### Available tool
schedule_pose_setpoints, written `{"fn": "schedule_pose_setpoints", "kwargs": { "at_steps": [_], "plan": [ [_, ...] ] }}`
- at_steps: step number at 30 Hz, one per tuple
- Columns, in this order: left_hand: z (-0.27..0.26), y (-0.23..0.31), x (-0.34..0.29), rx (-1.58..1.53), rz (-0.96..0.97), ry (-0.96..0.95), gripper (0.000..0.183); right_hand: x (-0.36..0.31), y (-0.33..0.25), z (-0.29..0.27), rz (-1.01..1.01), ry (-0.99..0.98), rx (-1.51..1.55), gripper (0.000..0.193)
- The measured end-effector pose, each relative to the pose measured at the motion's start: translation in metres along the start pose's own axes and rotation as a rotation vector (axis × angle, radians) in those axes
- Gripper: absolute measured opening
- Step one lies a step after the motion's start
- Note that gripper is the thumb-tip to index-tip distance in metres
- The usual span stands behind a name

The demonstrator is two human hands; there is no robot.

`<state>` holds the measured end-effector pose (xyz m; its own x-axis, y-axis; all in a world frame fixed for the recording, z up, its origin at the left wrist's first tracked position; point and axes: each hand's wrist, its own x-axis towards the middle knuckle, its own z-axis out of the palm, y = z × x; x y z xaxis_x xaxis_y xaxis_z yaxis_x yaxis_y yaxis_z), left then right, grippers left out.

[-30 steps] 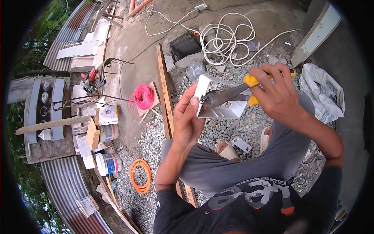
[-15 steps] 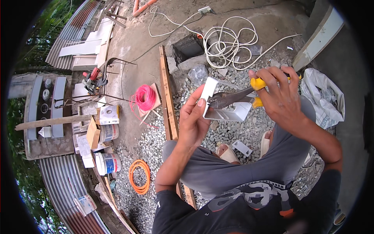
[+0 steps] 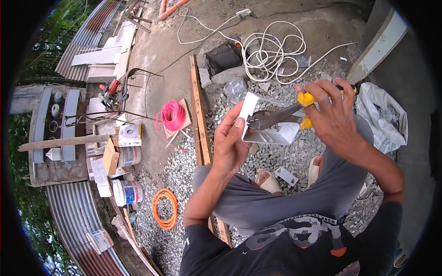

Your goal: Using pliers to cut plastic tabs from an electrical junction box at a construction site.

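Observation:
My left hand grips a white U-shaped box by its near left side, thumb on the edge of the end wall. In my right hand is a pair of pliers with yellow handles, my fingers wrapped round them. The dark jaws reach inside the box and meet its left wall beside a notch, close to my left thumb. Whether the jaws bite the plastic I cannot tell. A small white plate with holes lies on the gravel between my feet.
Wooden beams run along my left. Beyond them are a pink coil of line, an orange hose coil and a bucket. A white cord lies ahead, beside a square pit. A white sack rests at my right.
The pliers' handles have come slightly closer together, with the jaws still at the box's left wall. Both hands stay almost where they were.

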<state>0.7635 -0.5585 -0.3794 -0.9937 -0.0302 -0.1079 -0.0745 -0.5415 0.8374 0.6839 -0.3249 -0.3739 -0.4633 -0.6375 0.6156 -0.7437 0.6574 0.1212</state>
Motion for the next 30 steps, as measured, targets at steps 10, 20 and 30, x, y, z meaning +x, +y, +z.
{"fn": "schedule_pose_setpoints", "kwargs": {
  "at_steps": [10,20,30],
  "plan": [
    [-0.001,-0.006,0.001,-0.004,0.070,-0.034,0.053,0.007,0.009,-0.007,-0.049,-0.060,0.135,0.019],
    [-0.026,0.019,0.010,0.621,0.635,0.137,0.052,0.004,0.028,-0.009,0.535,-1.370,1.782,0.025],
    [-0.020,0.011,0.005,0.625,0.642,0.092,0.056,-0.011,-0.014,-0.003,0.224,-0.283,0.807,0.040]
  ]
}}
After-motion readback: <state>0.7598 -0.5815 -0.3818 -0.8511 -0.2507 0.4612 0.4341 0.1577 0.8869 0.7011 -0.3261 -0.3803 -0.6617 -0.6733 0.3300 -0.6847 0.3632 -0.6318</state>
